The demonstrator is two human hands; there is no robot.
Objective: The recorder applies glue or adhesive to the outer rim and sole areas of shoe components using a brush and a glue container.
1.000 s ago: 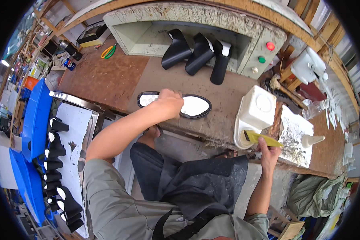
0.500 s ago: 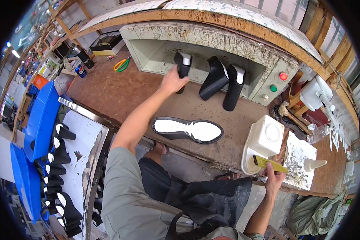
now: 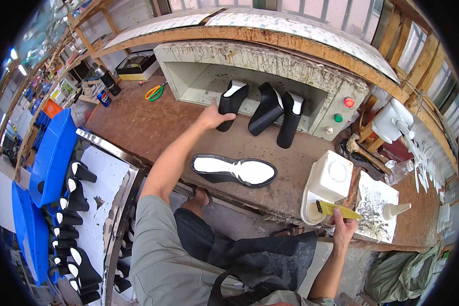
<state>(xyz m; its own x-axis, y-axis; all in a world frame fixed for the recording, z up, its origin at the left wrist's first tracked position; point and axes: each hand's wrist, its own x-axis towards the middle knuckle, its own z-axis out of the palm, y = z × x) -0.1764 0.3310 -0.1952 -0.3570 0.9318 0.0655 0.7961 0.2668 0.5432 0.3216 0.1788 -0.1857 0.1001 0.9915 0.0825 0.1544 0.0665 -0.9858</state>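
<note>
At the opening of the pale metal box [image 3: 168, 71], my left hand [image 3: 213, 118] is closed around the side of a black wedge heel [image 3: 232, 102] with a white top face. Two more black wedge heels [image 3: 266, 109] lean side by side in the opening, to the right of it. A black shoe sole [image 3: 234, 171] with white upper surface lies flat on the bench near me. My right hand [image 3: 345, 227] grips a flat yellow tool [image 3: 344, 210], which looks like a brush, its dark end over the round mouth of a white plastic container [image 3: 333, 176].
Red and green buttons [image 3: 343, 110] sit on the box's right side. A hammer [image 3: 364, 150], a clear bottle [image 3: 399, 172] and stained paper [image 3: 375, 204] lie at right. Orange-and-green scissors [image 3: 155, 92] lie at back left. Several wedge heels line a rack [image 3: 99, 178] beside blue bins [image 3: 53, 158].
The wedge heel in my left hand has come down to lean at the box opening, left of the other two. My right hand still holds the yellow tool. The whole view has shifted slightly.
</note>
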